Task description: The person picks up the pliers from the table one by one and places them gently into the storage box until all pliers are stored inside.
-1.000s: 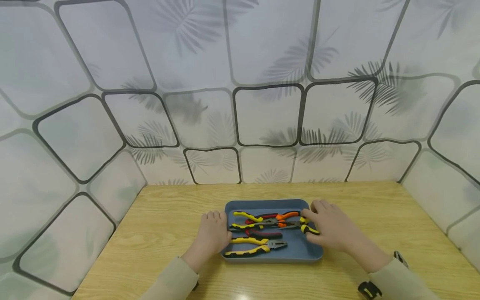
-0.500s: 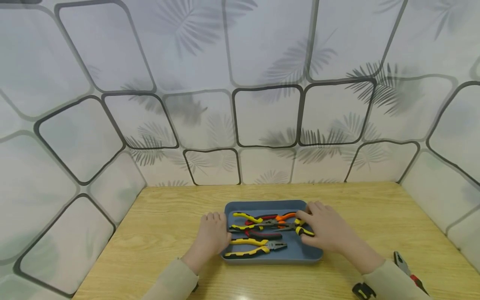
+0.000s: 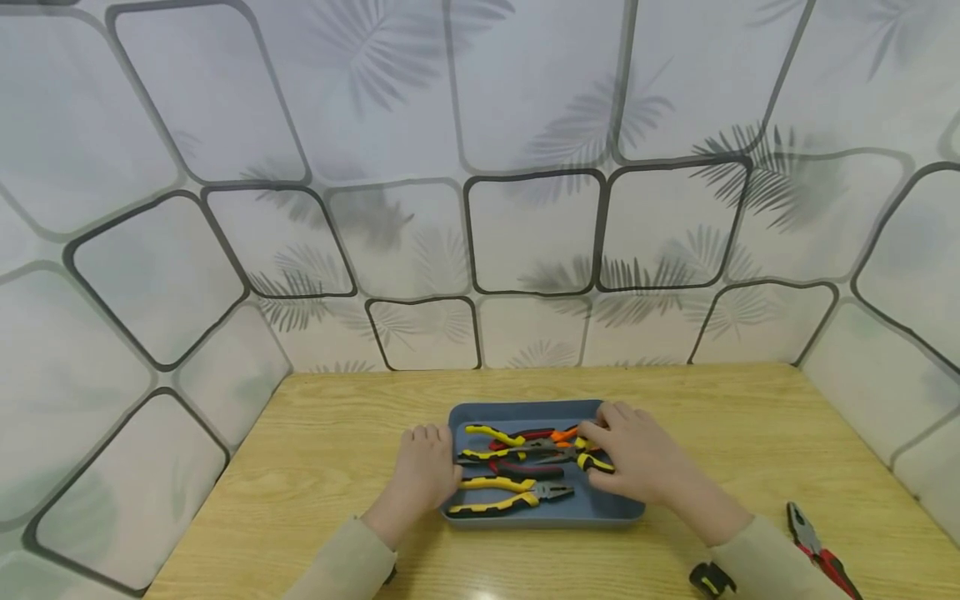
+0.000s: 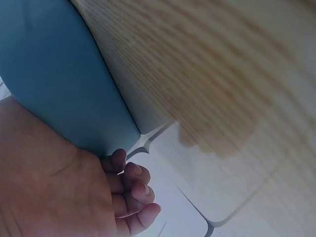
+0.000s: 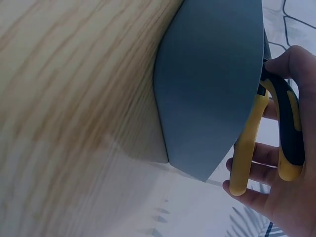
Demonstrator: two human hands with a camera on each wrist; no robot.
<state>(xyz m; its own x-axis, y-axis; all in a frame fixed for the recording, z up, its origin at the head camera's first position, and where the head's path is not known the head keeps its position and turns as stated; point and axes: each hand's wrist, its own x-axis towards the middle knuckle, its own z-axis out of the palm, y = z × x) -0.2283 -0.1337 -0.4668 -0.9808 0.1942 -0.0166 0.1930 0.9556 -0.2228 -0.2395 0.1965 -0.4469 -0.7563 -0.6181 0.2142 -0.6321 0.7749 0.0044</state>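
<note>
My left hand (image 3: 424, 465) holds the left wall of a blue-grey tray (image 3: 534, 410), its thumb over the rim; in the left wrist view its fingers (image 4: 136, 190) curl loosely outside the wall. My right hand (image 3: 637, 454) grips needle-nose pliers (image 3: 596, 462) by their yellow and black handles, over the tray's right side, jaws toward the left. The right wrist view has both handles (image 5: 242, 148) among the fingers, above the wall. Inside the tray lie yellow-black pliers (image 3: 510, 493), dark red-handled pliers (image 3: 525, 471), orange-handled pliers (image 3: 566, 433) and others overlapping behind.
Red-handled pliers (image 3: 813, 546) lie on the wooden table (image 3: 337, 425) at the right. A black and yellow object (image 3: 711, 577), partly cut off, sits beside the right sleeve. Patterned wall panels (image 3: 536, 233) close off the back and both sides.
My right hand has moved left over the tray, carrying the yellow-black pliers. The red-handled pliers on the table have come into view from behind the sleeve. My left hand stays put.
</note>
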